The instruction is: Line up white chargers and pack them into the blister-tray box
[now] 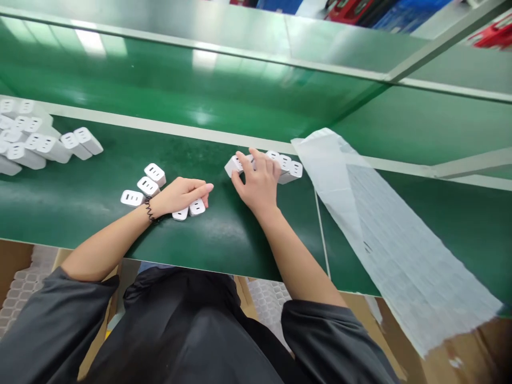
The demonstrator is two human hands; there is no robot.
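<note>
My left hand [183, 195] is cupped over two white chargers [197, 207] on the green bench, its fingers curled behind them and partly hidden. Three more chargers [148, 186] with port slots lie just left of my wrist, which wears a black coiled band. Further right, my right hand [260, 184] rests with spread fingers over a row of chargers [295, 169]. The thumb touches or nearly touches the row's left charger [233, 166]. Part of the row is hidden under my fingers.
A large group of white chargers [40, 144] stands at the far left. A translucent plastic sheet [404, 250] hangs over the bench's front edge on the right. Behind the green bench [240, 240] runs a low pale ledge [172, 126]. Cardboard boxes and cell trays [268, 298] sit below.
</note>
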